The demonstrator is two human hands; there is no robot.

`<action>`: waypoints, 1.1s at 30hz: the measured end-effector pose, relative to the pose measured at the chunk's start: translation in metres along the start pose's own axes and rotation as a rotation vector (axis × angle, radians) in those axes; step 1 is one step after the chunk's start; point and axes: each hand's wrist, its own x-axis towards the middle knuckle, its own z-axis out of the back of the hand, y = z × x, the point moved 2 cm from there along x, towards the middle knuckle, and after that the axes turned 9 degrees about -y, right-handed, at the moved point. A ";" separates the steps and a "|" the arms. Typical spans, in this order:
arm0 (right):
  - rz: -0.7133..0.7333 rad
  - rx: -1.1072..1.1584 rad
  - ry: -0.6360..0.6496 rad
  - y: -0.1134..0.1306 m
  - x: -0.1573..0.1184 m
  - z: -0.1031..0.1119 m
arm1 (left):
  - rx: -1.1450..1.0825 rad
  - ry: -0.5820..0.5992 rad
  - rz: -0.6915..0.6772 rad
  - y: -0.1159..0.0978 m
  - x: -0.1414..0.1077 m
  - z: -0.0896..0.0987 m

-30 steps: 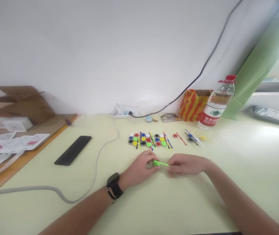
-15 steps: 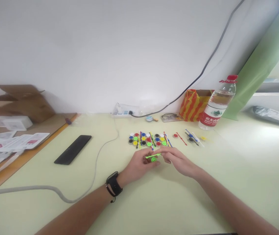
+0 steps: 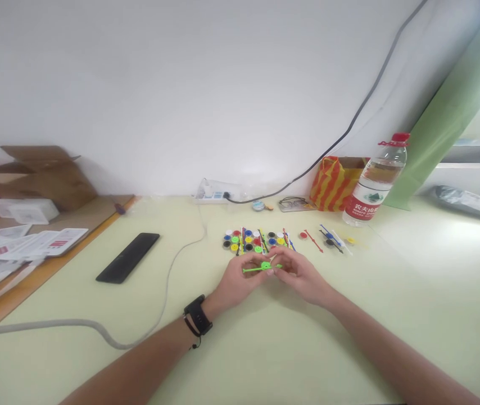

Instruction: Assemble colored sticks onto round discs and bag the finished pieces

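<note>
My left hand [image 3: 239,279] and my right hand [image 3: 303,277] meet over the table, both closed around a small bright-green round disc [image 3: 265,265]. A thin green plastic arrow [image 3: 252,270] lies across the disc, its ends pointing left and right. The fingers hide the disc's underside. Just beyond my hands lie rows of coloured round discs [image 3: 234,247] with thin plastic arrows among them. To their right are a red disc [image 3: 303,235], a red arrow [image 3: 313,241], a blue arrow [image 3: 328,232] and a yellow disc [image 3: 351,241].
A black flat slab [image 3: 128,257] and a pale cable [image 3: 168,275] lie to the left. White packets [image 3: 60,241] sit beside a cardboard box [image 3: 65,183]. Along the back are a power strip [image 3: 212,194], glasses [image 3: 294,202], a striped bag [image 3: 330,183] and a water bottle [image 3: 375,183].
The green arrow has come down onto the green disc, having been above it before. My right hand has moved in, its fingers now closed at the disc beside my left hand.
</note>
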 end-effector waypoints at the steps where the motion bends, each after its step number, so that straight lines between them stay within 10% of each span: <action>1: 0.006 -0.004 -0.005 -0.001 0.000 0.000 | 0.004 -0.008 -0.008 0.001 0.000 0.000; 33: 0.106 -0.205 -0.062 0.002 -0.001 0.008 | 0.091 -0.082 -0.184 0.007 -0.001 0.006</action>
